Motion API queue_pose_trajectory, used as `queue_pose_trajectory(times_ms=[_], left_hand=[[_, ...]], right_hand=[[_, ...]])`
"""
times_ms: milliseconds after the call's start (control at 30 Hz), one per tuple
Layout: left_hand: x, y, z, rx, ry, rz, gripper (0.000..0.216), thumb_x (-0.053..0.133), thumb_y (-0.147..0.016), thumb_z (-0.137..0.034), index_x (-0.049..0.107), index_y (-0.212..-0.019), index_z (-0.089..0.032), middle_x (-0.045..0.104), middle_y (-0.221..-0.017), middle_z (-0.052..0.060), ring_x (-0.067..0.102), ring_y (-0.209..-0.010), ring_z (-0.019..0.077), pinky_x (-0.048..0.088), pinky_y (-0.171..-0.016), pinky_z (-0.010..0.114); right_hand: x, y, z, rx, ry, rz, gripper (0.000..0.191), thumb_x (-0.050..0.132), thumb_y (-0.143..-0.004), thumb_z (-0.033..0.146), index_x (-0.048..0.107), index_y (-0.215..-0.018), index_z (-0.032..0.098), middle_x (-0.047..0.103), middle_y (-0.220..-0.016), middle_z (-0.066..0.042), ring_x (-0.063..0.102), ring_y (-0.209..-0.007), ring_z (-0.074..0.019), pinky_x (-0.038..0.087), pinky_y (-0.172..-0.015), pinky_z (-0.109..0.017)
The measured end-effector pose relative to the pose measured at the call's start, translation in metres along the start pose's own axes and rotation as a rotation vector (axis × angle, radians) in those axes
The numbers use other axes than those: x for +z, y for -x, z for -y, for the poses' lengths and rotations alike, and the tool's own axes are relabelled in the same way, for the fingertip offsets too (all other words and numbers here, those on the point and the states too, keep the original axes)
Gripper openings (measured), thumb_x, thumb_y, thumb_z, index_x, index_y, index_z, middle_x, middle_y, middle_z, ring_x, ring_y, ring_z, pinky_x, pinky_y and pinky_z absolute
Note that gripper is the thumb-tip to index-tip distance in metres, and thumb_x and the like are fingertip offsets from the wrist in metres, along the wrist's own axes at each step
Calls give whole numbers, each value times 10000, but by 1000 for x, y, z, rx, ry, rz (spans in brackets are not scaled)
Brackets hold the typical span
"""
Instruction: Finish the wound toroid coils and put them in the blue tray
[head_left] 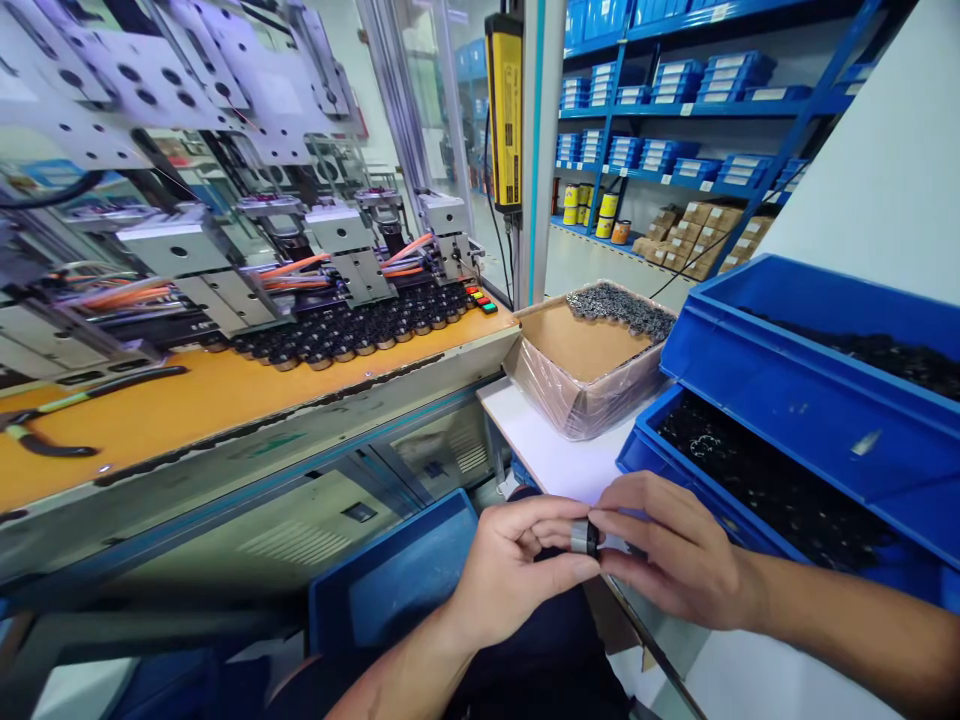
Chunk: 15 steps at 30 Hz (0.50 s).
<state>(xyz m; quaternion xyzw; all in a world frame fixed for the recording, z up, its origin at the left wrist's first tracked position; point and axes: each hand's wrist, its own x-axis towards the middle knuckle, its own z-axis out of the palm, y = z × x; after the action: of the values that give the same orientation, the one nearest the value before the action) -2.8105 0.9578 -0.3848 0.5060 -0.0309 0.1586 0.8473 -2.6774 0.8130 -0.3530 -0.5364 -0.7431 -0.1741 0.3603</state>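
Note:
My left hand [514, 570] and my right hand [671, 555] meet low in the middle of the view, fingertips pinched together on one small dark ring-shaped metal part [584, 538]. Both hands are closed around it, above my lap and just left of the lower blue bin [637, 450], which is full of small black parts. A row of similar round dark parts [352, 335] stands on the orange bench top [187, 400] under the machine.
A machine with grey blocks and orange cables [285, 250] fills the left. Pliers [45, 430] lie on the bench. A cardboard box [585, 370] with dark parts sits on a white table. A second blue bin [787, 370] is stacked above. Blue shelving [675, 120] stands behind.

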Motion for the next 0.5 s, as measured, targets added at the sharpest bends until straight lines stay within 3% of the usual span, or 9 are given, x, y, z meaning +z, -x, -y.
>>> queue_pose_trajectory(times_ms=[500], left_hand=[[1,1,-2,33,-32,-5,440,748,-682,45,753,-1035,-218,758,-907,19,713,-811,86,549,-753,121]], right_hand=[[-1,0,4,6,73,-14,241,591,-915,103,576,-1143,27,605,-1002,-155,585,-957,-193,554,-764,-323]])
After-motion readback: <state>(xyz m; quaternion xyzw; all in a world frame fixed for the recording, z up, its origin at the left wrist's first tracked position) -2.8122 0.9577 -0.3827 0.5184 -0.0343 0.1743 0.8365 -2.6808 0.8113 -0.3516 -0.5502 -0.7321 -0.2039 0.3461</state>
